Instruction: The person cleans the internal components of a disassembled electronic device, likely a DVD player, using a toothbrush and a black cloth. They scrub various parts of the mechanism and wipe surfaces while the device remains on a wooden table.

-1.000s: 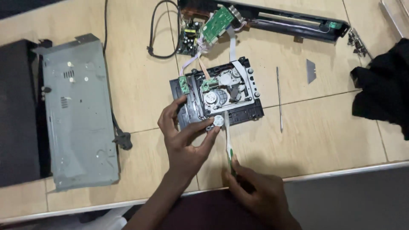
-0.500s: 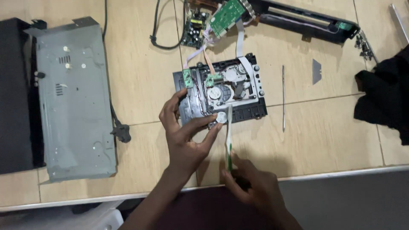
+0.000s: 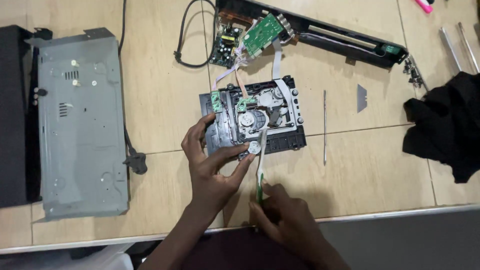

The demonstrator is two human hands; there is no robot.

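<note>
— Plainly, where is the disc drive mechanism (image 3: 257, 120) held?

— At the centre of the frame, on the counter (image 3: 165, 100); its lower left corner is pinched by the fingers (image 3: 235, 152) of the left hand (image 3: 212, 167). The green-handled toothbrush (image 3: 260, 165) is gripped in the closed right hand (image 3: 282, 220), its head laid on the lower edge of the mechanism.

— What could be damaged?

— If the brush is pressed hard, the ribbon cables (image 3: 275, 65) running to the circuit boards (image 3: 250, 35) at the upper centre could be tugged loose, or the small white disc (image 3: 254, 148) knocked off.
</note>
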